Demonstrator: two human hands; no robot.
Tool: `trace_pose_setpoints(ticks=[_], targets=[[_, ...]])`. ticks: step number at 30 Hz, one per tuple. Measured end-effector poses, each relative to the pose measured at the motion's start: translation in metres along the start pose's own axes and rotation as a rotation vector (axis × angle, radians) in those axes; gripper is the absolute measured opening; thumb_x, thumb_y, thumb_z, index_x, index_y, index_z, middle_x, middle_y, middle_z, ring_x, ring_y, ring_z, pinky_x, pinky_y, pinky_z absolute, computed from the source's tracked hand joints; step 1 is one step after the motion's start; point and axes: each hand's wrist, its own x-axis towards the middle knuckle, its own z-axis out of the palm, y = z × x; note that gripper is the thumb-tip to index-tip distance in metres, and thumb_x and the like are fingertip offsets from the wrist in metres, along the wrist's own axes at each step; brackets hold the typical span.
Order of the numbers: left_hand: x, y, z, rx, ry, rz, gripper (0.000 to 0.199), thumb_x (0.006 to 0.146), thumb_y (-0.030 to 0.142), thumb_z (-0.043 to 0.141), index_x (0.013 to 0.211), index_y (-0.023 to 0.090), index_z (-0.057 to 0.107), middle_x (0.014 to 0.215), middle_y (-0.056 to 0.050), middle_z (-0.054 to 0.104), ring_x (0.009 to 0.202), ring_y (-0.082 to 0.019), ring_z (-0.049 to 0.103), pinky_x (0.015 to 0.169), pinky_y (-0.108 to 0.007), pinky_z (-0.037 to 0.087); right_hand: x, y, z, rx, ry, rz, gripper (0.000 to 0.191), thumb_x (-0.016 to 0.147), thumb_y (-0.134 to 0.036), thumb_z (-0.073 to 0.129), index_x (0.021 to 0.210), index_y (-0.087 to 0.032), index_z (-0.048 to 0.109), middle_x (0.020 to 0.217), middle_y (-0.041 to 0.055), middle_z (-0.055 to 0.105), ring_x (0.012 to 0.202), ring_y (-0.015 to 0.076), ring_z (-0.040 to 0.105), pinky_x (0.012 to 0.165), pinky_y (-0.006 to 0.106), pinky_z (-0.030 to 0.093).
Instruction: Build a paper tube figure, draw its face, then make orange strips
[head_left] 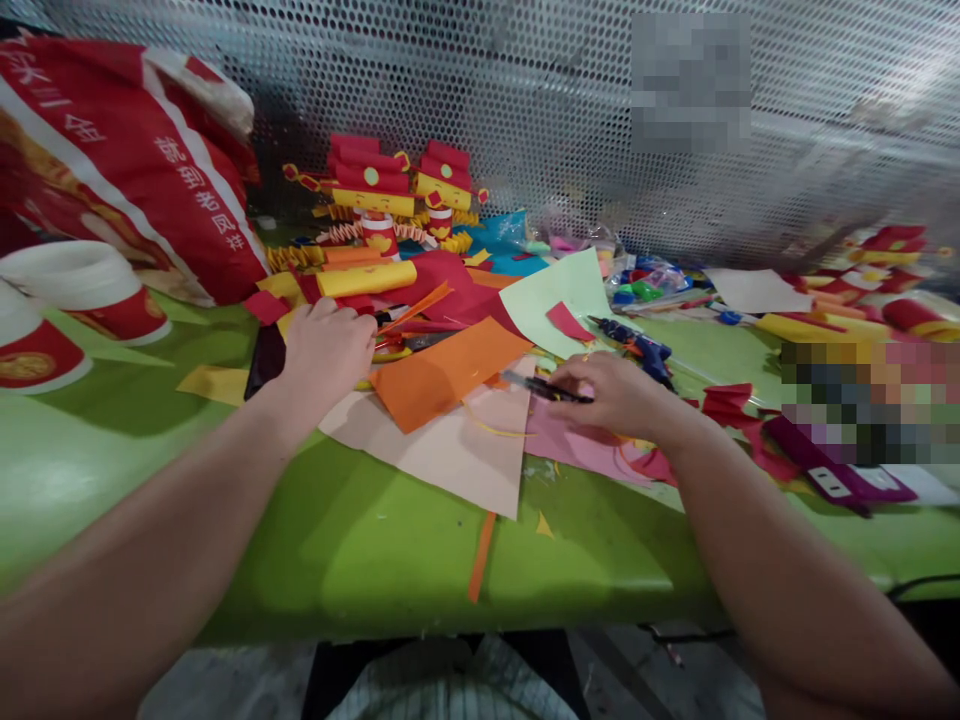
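My right hand [607, 392] is closed round a black-handled tool [556, 389] with a narrow grey blade pointing left, over pink and cream paper. An orange paper piece [450, 375] lies just left of the blade, on top of a cream sheet [450, 460]. My left hand [330, 345] rests at the left of the paper pile, beside a dark flat object [264, 365]; its fingertips are curled down and what lies under them is hidden. A yellow paper roll [367, 279] sits just beyond it.
Paper cups [94, 290] and a large red bag [172, 170] stand at the left. Decorated paper figures [375, 200] are at the back by the perforated metal wall. A blue glue gun [637, 345], mint paper [559, 290] and a purple object [832, 465] lie to the right.
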Motion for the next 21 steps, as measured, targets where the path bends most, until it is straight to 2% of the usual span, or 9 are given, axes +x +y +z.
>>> trace_pose_setpoints(ticks=[2, 5, 8, 10, 13, 16, 18, 21], targets=[[-0.001, 0.002, 0.001, 0.010, -0.021, 0.027, 0.032, 0.085, 0.024, 0.040, 0.090, 0.016, 0.071, 0.084, -0.015, 0.070, 0.098, -0.033, 0.057, 0.076, -0.041, 0.041, 0.001, 0.007, -0.001, -0.019, 0.111, 0.181, 0.025, 0.075, -0.041, 0.060, 0.081, -0.017, 0.067, 0.074, 0.0066, 0.068, 0.065, 0.0189, 0.059, 0.058, 0.028, 0.038], [-0.001, 0.005, 0.000, 0.026, -0.046, 0.075, 0.032, 0.086, 0.026, 0.042, 0.091, 0.015, 0.071, 0.087, -0.014, 0.071, 0.095, -0.032, 0.058, 0.077, -0.040, 0.041, 0.004, 0.019, 0.000, -0.097, 0.192, 0.430, 0.030, 0.074, -0.045, 0.061, 0.081, -0.017, 0.067, 0.073, 0.0083, 0.068, 0.066, 0.0233, 0.061, 0.056, 0.031, 0.039], [-0.004, 0.011, -0.004, 0.013, -0.039, 0.107, 0.031, 0.086, 0.026, 0.043, 0.094, 0.014, 0.070, 0.091, -0.014, 0.070, 0.095, -0.031, 0.058, 0.077, -0.040, 0.042, 0.006, 0.026, 0.007, -0.188, 0.231, 0.533, 0.033, 0.076, -0.041, 0.059, 0.094, -0.014, 0.068, 0.084, 0.0127, 0.069, 0.079, 0.0304, 0.063, 0.065, 0.038, 0.045], [-0.008, 0.020, -0.009, -0.026, -0.016, 0.117, 0.030, 0.087, 0.028, 0.044, 0.094, 0.015, 0.069, 0.092, -0.014, 0.070, 0.096, -0.030, 0.058, 0.077, -0.040, 0.042, 0.007, 0.026, 0.012, -0.232, 0.290, 0.475, 0.033, 0.079, -0.034, 0.056, 0.102, -0.014, 0.067, 0.097, 0.0149, 0.069, 0.092, 0.0329, 0.062, 0.076, 0.044, 0.046], [-0.018, 0.038, -0.017, -0.102, -0.055, 0.221, 0.030, 0.088, 0.036, 0.046, 0.092, 0.017, 0.068, 0.091, -0.011, 0.070, 0.094, -0.028, 0.060, 0.078, -0.038, 0.043, 0.010, 0.018, 0.020, -0.246, 0.322, 0.230, 0.025, 0.082, -0.025, 0.050, 0.096, -0.018, 0.070, 0.112, 0.0124, 0.066, 0.106, 0.0307, 0.058, 0.090, 0.047, 0.043], [-0.027, 0.054, -0.022, -0.175, -0.109, 0.333, 0.036, 0.088, 0.043, 0.045, 0.094, 0.014, 0.066, 0.094, -0.012, 0.069, 0.094, -0.027, 0.061, 0.081, -0.038, 0.045, 0.014, 0.005, 0.025, -0.263, 0.201, 0.014, 0.028, 0.085, -0.020, 0.046, 0.086, -0.024, 0.073, 0.126, 0.0057, 0.061, 0.119, 0.0285, 0.051, 0.100, 0.049, 0.036], [-0.030, 0.060, -0.023, -0.179, -0.159, 0.362, 0.035, 0.090, 0.040, 0.043, 0.097, 0.014, 0.065, 0.099, -0.012, 0.069, 0.097, -0.028, 0.061, 0.082, -0.039, 0.045, 0.017, -0.002, 0.028, -0.290, 0.124, -0.046, 0.032, 0.086, -0.017, 0.043, 0.095, -0.026, 0.072, 0.132, 0.0030, 0.057, 0.126, 0.0274, 0.045, 0.104, 0.051, 0.031], [-0.030, 0.062, -0.022, -0.174, -0.230, 0.366, 0.032, 0.090, 0.035, 0.043, 0.102, 0.014, 0.064, 0.105, -0.011, 0.067, 0.100, -0.027, 0.061, 0.083, -0.037, 0.046, 0.019, -0.007, 0.032, -0.323, 0.049, -0.059, 0.039, 0.089, -0.016, 0.037, 0.116, -0.025, 0.064, 0.135, 0.0039, 0.055, 0.130, 0.0258, 0.042, 0.106, 0.053, 0.029]])
